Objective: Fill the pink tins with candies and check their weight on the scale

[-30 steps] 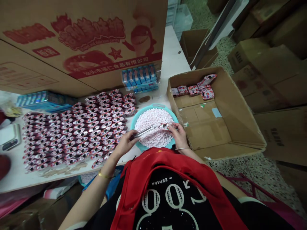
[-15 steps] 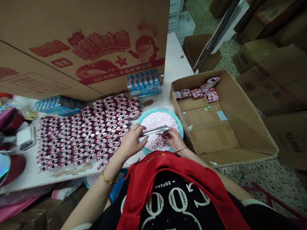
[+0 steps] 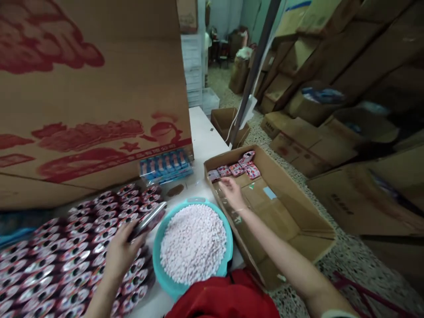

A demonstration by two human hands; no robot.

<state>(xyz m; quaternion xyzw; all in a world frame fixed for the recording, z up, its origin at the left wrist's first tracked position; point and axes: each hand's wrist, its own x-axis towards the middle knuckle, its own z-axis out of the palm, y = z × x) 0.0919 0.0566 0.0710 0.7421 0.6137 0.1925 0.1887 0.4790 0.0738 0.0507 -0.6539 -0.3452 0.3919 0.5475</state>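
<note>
My left hand is closed on a pouch, which shows a shiny silver edge and a dark red side. It is held over the right end of the rows of upright red-and-pink pouches, beside a turquoise basin. Small pale pink candies fill much of that basin. Over the near side of an open cardboard box, my right hand reaches out with loosely bent fingers and no visible object in them. Close to its fingertips, several patterned packets lie along the box's far left end.
A large printed carton stands behind the pouches, with a clear-wrapped pack of blue boxes against it. A dark pole rises behind the open box. Stacked cartons line the floor on the right.
My right hand has let go of the pouch and moved from above the basin to the box. My left hand has carried the pouch leftward, off the basin. The view has tilted up.
</note>
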